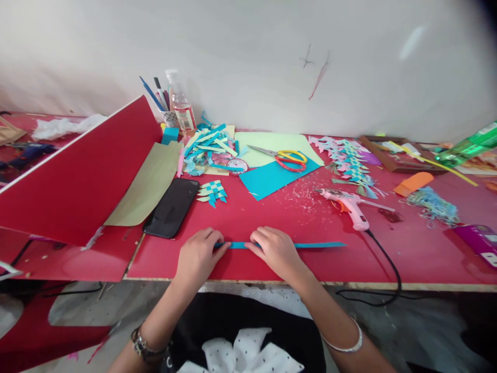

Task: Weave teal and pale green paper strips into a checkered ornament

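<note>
A narrow blue paper strip (318,245) lies along the front of the red table, its right end reaching well past my hands. Pinched at its left end is my left hand (200,254), with thumb and fingers closed on the paper. My right hand (274,251) grips the same strip near its middle, fingers bent over it. A short stretch of strip shows between the two hands. Beyond them lies a small woven piece of blue and pale green paper (213,192), beside a black phone (171,207).
A pink glue gun (351,206) with a black cord lies to the right. Yellow-and-red scissors (289,159) rest on a blue sheet (267,181). Behind are a pile of paper strips (207,147), a bottle (184,111) and woven fish-shaped pieces (351,160). A red board (97,166) leans at left.
</note>
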Tool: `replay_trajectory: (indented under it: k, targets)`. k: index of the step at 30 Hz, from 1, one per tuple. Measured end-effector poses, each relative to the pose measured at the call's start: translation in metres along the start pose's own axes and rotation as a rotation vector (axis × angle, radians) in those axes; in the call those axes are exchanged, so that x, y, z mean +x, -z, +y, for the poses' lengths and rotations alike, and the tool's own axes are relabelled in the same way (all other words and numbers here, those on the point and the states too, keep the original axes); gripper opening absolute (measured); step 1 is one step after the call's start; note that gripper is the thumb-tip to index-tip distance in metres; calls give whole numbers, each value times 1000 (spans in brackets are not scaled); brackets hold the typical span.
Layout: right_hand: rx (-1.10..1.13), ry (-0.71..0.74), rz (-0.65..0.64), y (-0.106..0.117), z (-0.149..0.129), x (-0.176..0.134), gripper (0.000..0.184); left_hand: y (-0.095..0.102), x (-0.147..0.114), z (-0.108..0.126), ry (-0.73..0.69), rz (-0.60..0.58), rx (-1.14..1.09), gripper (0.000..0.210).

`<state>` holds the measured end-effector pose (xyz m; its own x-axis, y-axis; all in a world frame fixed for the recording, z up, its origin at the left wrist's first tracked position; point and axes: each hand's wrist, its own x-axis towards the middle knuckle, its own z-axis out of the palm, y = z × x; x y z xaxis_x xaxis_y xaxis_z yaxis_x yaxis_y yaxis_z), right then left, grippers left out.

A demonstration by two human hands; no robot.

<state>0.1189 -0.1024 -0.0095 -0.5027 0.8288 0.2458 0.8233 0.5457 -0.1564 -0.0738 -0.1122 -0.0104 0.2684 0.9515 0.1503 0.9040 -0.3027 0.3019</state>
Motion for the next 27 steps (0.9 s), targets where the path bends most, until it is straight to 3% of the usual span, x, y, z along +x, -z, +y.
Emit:
replay_trajectory:
  k: [12, 17, 22, 27]
  targets:
    - [4, 8, 2, -2, 0, 1, 19, 11, -7, -9, 41, -47, 13, 17]
    - [-7, 13, -20, -1, 0, 2, 18, 11, -8, 3, -74, 9, 157, 19]
    - [-35, 28, -28, 0, -1, 2, 19, 6, -15, 18, -303, -102, 266, 31]
    - [18, 22, -38, 0, 0, 2, 17, 2, -25, 29, -245, -90, 280, 38]
